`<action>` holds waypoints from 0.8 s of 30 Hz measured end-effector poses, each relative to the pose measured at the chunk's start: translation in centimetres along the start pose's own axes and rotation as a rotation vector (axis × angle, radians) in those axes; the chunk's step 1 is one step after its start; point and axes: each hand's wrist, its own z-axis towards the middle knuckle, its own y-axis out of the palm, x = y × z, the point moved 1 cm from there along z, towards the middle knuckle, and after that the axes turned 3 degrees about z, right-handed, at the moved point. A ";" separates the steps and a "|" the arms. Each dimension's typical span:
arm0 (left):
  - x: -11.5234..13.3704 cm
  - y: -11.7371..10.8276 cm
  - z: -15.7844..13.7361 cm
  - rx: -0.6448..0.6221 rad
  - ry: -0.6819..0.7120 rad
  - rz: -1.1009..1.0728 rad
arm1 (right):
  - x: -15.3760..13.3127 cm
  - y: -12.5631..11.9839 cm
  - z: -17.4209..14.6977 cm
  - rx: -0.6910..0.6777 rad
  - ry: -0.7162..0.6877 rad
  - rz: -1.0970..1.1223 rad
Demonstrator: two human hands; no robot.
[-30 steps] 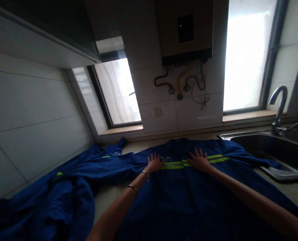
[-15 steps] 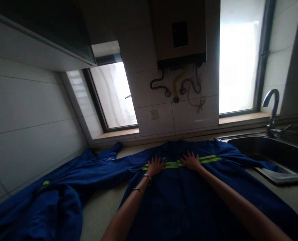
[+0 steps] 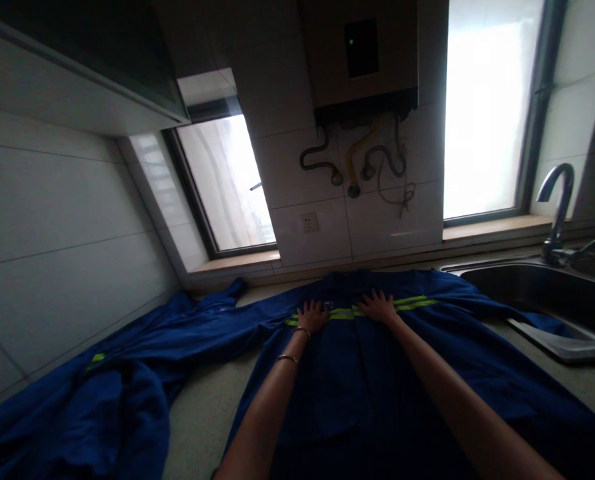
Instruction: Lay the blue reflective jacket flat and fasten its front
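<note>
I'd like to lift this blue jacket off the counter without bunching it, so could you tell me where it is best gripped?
Probably at the two shoulders, one per hand, reaching from the near side. The jacket lies flat, front up, collar toward the wall. The left hand and right hand press flat on its yellow stripe, just short of the shoulders. Its left sleeve trails sideways and would hang.

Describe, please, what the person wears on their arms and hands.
Both forearms are bare, with no sleeves or gloves in view. The left hand has two thin metal bangles behind it: one at the wrist, one further up the forearm. The right hand wears nothing visible.
</note>
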 end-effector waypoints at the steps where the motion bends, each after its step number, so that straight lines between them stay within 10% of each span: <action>1: 0.2 -0.2 -0.1 0.036 -0.020 0.021 | 0.0 -0.1 -0.2 0.012 -0.001 0.002; 6: 2.5 -0.1 -1.1 0.159 0.008 0.105 | -0.3 -0.6 -1.1 0.134 0.014 0.042; 15: 4.4 2.7 -3.2 -0.007 -0.009 -0.072 | 0.3 -1.3 -4.2 0.216 0.103 -0.015; 24: 4.4 1.8 -3.7 -0.029 0.008 -0.103 | 12.0 -2.2 -9.9 0.021 -0.270 -0.077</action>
